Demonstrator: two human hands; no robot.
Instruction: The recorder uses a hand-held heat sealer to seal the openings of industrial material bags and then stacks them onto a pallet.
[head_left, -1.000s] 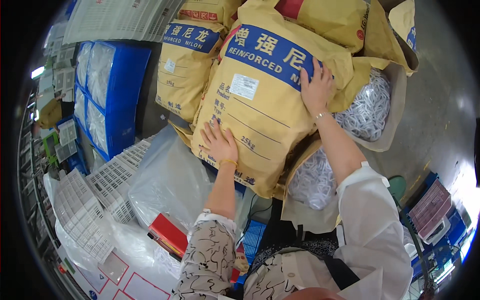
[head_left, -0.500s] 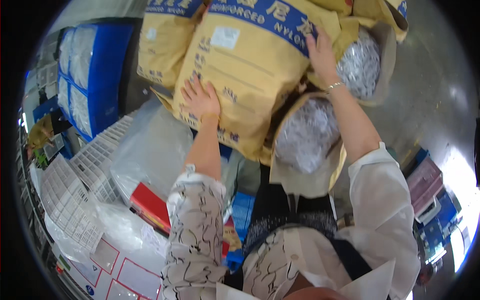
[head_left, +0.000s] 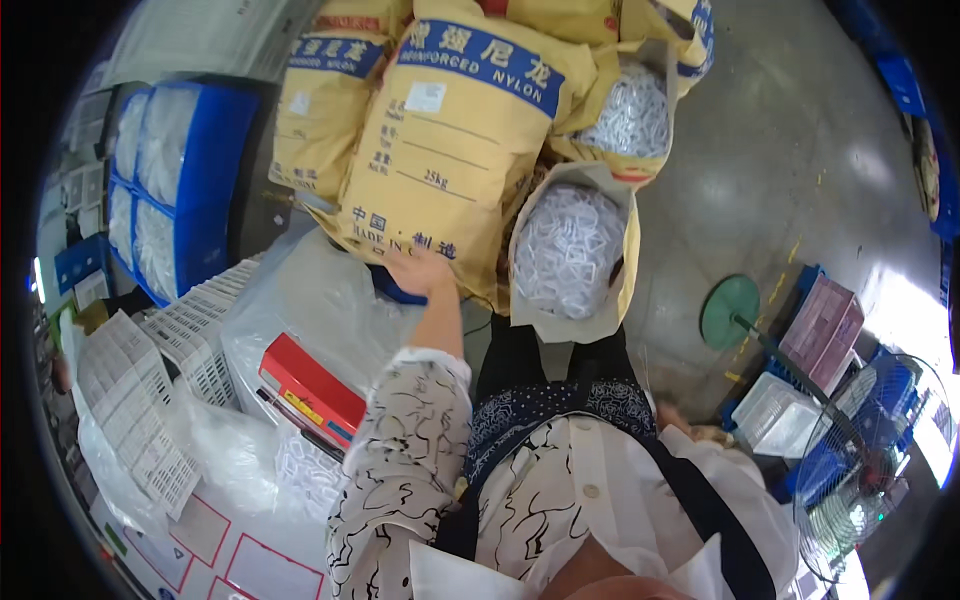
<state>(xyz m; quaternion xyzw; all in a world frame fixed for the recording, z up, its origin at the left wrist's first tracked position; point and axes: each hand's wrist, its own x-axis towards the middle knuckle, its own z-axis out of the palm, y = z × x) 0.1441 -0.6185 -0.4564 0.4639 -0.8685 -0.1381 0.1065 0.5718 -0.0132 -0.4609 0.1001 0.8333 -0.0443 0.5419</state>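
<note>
A large full yellow sack (head_left: 450,150) with a blue band lies ahead of me. My left hand (head_left: 425,274) rests on its near lower edge, fingers stretched out and grasping nothing visible. Right of the sack stands an open paper sack (head_left: 627,265) filled with small clear-white plastic pieces (head_left: 567,250). Behind it, another open sack (head_left: 655,140) holds similar white pieces (head_left: 632,108). My right hand (head_left: 670,414) is low beside my right hip, mostly hidden and blurred, away from the sacks.
To the left are a blue crate (head_left: 213,185) with clear bags, white slatted trays (head_left: 140,400), a clear plastic bag (head_left: 300,290) and a red box (head_left: 312,385). A standing fan (head_left: 870,470), its green base (head_left: 730,312) and a pink crate (head_left: 820,330) are at right.
My left hand has slid down to the sack's near edge. My right hand has left the sack's far right side and dropped to my hip. The view has shifted, showing the fan.
</note>
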